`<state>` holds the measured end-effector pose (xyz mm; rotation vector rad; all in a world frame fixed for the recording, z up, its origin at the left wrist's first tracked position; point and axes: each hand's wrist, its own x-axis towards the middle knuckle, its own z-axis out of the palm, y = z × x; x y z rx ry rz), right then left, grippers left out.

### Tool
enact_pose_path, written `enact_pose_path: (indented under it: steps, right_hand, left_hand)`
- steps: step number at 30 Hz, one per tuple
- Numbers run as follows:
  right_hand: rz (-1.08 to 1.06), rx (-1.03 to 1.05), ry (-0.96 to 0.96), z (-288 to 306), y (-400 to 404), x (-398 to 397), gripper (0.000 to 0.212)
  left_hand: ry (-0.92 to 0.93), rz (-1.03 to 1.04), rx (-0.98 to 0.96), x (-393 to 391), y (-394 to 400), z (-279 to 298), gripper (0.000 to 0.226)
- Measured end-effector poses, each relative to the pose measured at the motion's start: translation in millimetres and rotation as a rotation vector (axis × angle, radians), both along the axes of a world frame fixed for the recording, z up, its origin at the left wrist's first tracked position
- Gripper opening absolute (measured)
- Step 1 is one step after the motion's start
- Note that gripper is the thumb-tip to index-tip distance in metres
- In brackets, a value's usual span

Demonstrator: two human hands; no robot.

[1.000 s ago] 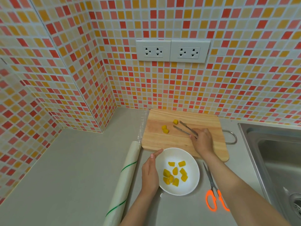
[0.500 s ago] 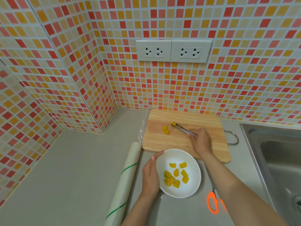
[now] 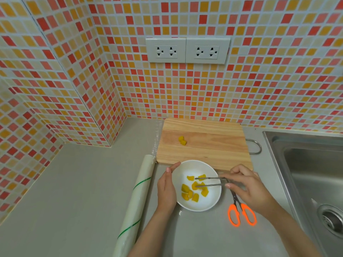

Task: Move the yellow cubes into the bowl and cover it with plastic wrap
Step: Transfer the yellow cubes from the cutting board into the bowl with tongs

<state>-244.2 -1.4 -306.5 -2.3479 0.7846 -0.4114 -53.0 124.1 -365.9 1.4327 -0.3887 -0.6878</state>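
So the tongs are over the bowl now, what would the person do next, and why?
Probably swing the tongs in the right hand back to the cutting board, since two yellow cubes remain there. The tongs' tips stand apart over the bowl, which the left hand steadies.

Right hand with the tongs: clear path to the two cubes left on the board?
Probably yes. The right hand holds the tongs over the bowl, and the two cubes lie in the open on the cutting board just beyond it, with nothing standing between.
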Motion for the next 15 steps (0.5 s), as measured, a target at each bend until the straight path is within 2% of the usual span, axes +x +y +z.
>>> enact_pose_path:
  steps: [4,7,10,15]
  right_hand:
    - [0.036,0.087,-0.05,9.7,-15.9,18.7,0.036]
    - [-0.113,0.126,-0.133,8.4,-37.6,48.2,0.037]
    - [-0.242,0.041,-0.09,-2.1,-54.5,81.4,0.033]
    - [-0.23,-0.006,0.028,-9.6,-77.7,122.6,0.029]
  left_hand:
    - [-0.015,0.011,0.011,9.4,-4.2,0.8,0.045]
    - [-0.024,0.021,0.016,12.6,-8.2,1.7,0.045]
    - [-0.015,0.02,0.019,12.6,-10.5,2.0,0.046]
    - [-0.037,0.002,0.01,13.4,-20.1,9.9,0.045]
